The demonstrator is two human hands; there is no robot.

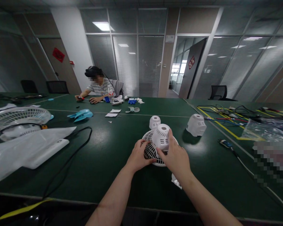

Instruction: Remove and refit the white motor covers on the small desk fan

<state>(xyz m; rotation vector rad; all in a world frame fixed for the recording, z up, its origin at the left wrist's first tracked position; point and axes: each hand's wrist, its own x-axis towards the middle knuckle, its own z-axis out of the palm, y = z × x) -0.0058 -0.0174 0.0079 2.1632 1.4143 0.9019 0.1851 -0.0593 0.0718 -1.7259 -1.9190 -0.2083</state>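
Note:
My left hand is closed on the left rim of a round white fan grille, thumb low at its near edge. On top of the grille sits a white slotted motor cover, dome up. My right hand wraps the cover's right side, with the thumb at its front and a finger up by the top; the palm hides part of the grille. Just behind stands a second white cover, and a third cover is off to the right. A crumpled silvery white piece lies below my right wrist.
At left are a large fan grille, a plastic-wrapped white part, a black cable and blue fan blades. A plug with cord and clear plastic bags lie right. Across the table sits a person.

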